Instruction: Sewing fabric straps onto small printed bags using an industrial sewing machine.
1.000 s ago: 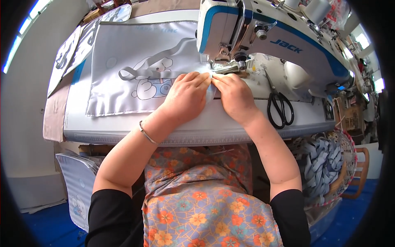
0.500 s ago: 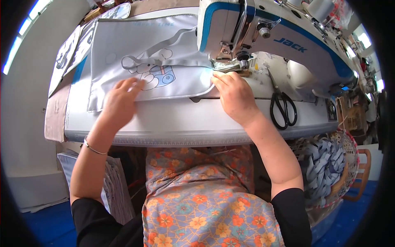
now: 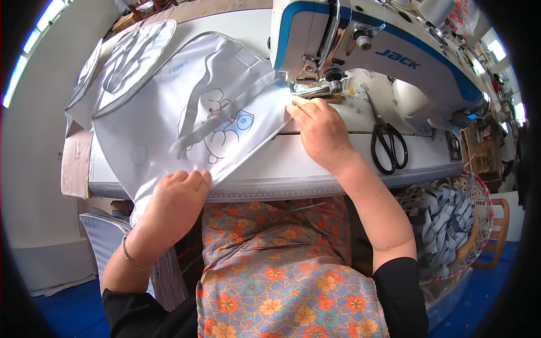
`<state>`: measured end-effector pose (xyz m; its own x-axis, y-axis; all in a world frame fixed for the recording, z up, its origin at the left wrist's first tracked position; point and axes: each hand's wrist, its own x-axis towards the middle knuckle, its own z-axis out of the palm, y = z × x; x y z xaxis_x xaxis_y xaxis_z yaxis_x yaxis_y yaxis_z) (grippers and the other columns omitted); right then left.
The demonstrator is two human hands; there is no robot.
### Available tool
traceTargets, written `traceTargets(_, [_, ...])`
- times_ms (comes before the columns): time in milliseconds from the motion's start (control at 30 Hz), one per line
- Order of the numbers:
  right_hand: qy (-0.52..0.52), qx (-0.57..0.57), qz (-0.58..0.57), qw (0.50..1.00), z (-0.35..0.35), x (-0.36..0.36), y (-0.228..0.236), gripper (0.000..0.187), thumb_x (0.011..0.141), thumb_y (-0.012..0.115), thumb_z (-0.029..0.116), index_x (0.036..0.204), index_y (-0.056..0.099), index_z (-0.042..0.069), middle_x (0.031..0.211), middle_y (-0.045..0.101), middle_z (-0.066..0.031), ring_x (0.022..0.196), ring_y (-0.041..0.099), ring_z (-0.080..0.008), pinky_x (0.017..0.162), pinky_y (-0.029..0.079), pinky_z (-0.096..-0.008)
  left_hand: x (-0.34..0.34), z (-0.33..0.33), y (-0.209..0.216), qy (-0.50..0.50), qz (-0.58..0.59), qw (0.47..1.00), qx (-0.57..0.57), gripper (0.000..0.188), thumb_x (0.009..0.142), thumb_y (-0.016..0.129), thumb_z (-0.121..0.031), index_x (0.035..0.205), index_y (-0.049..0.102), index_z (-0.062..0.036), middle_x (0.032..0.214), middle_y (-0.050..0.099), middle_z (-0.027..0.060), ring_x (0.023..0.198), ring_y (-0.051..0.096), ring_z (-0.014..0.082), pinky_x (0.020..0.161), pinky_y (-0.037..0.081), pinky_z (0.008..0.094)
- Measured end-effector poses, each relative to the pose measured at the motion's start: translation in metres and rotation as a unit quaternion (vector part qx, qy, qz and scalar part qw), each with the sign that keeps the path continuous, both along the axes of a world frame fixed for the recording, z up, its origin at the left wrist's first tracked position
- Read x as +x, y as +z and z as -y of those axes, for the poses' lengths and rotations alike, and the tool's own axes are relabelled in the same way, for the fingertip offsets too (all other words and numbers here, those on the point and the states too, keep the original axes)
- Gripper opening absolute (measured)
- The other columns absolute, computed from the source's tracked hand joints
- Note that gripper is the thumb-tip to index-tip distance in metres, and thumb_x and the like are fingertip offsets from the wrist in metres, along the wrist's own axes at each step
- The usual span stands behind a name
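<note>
A white printed cloth piece [image 3: 160,121] with grey straps and a cartoon animal lies slanted across the sewing table, its lower left corner hanging past the front edge. My left hand [image 3: 177,200] is closed on its near edge, at the front of the table. Beside the needle area of the sewing machine [image 3: 338,42], my right hand [image 3: 321,129] pinches the cloth's right edge between thumb and fingers. The edge between my hands runs as a straight, taut diagonal. The machine's head hides part of the cloth's right end.
Black-handled scissors [image 3: 387,143] lie right of my right hand. Similar white pieces [image 3: 138,53] with straps are at the far left. A basket [image 3: 479,242] of grey strips [image 3: 445,225] stands low on the right. Folded cloth [image 3: 107,239] hangs below the table at left.
My left hand has come nearer and slightly right, and now grips the cloth's near edge. The cloth has turned, its left part swinging toward me. My right hand has barely moved.
</note>
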<state>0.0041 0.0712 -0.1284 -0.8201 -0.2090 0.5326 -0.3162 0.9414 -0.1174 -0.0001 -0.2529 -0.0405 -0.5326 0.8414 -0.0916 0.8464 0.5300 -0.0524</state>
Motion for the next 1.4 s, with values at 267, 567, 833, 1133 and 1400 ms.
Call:
traceTargets(267, [0.000,-0.015,0.019,1.000,0.002,0.003,0.004,0.039,0.084,0.063,0.000,0.122,0.070,0.004,0.123,0.069,-0.0112,0.108,0.062,-0.0262,0.098,0.051,-0.0392,0.017,-0.026,0.000,-0.067,0.167,0.983,0.016,0.040,0.083,0.061,-0.009,0.122,0.062,0.0030,0.090,0.062,0.0106,0.080,0.066,0.0306,0.071,0.054,0.0414])
traceTargets(567, [0.019,-0.019,0.045,0.999,0.010,0.024,0.013,0.039,0.082,0.063,0.002,0.120,0.070,0.002,0.125,0.068,-0.0141,0.122,0.060,-0.0315,0.105,0.049,-0.0423,0.011,-0.070,-0.019,-0.042,0.335,0.934,0.116,0.024,0.087,0.057,-0.004,0.110,0.063,-0.0009,0.095,0.068,0.0180,0.089,0.068,0.0396,0.076,0.055,0.0474])
traceTargets(833, [0.080,-0.089,0.041,0.992,0.018,0.046,0.011,0.028,0.080,0.063,-0.003,0.104,0.075,0.004,0.115,0.072,-0.0134,0.113,0.067,-0.0332,0.098,0.055,-0.0407,0.010,-0.081,-0.037,0.011,0.346,0.898,0.273,0.023,0.090,0.058,-0.002,0.111,0.065,0.0020,0.089,0.066,0.0224,0.087,0.065,0.0432,0.077,0.053,0.0478])
traceTargets(1133, [0.093,-0.127,0.038,0.987,0.001,0.016,0.005,0.028,0.083,0.060,-0.006,0.105,0.075,0.002,0.118,0.072,-0.0136,0.114,0.066,-0.0325,0.099,0.054,-0.0418,0.037,-0.065,-0.021,0.013,0.334,0.915,0.226,0.035,0.085,0.066,-0.012,0.117,0.066,0.0011,0.119,0.064,0.0211,0.099,0.065,0.0413,0.087,0.055,0.0463])
traceTargets(1400, [0.058,-0.099,0.023,0.993,0.003,0.011,0.000,0.029,0.085,0.060,-0.005,0.110,0.073,0.000,0.121,0.070,-0.0154,0.115,0.065,-0.0332,0.100,0.053,-0.0421,0.057,-0.086,-0.058,-0.017,0.123,0.943,0.307,0.044,0.077,0.068,-0.008,0.120,0.064,0.0041,0.129,0.060,0.0149,0.115,0.059,0.0324,0.099,0.048,0.0432])
